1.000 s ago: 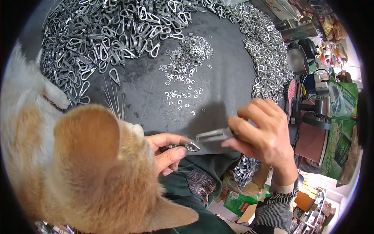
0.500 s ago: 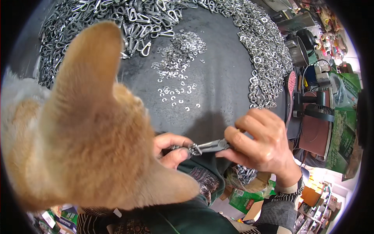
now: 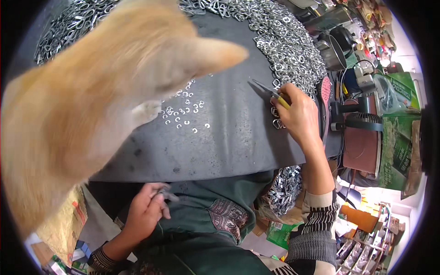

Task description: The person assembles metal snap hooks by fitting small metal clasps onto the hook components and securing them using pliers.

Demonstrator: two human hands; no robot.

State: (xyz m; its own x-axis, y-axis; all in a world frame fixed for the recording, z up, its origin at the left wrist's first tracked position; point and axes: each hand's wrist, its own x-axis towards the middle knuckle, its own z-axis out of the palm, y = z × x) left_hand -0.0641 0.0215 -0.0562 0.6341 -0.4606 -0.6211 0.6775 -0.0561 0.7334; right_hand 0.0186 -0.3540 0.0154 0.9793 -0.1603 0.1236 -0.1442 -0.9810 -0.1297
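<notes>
My right hand [image 3: 300,114] is closed around slim pliers with yellow handles [image 3: 282,101], their jaws pointing up and left. It hovers at the inner edge of a long heap of silvery metal links [image 3: 293,50]. Low over my lap, my left hand [image 3: 147,208] pinches a small grey metal piece [image 3: 169,195], blurred, so its exact shape is unclear. Small C-shaped metal rings [image 3: 186,110] lie scattered mid-table. An orange cat [image 3: 105,87] covers the left of the view, with one pale paw [image 3: 149,112] beside the rings.
Snap hooks [image 3: 78,23] are piled at the far left, partly behind the cat. Along the right stand a pink hairbrush [image 3: 326,89], a small dark fan [image 3: 364,121] and a metal pot [image 3: 333,54]. A bag of shiny metal pieces [image 3: 285,190] sits below the table's edge [image 3: 220,176].
My hands have parted: the right went up and right with the pliers, the left dropped toward my lap. The cat has moved farther onto the table, its head now over the small rings.
</notes>
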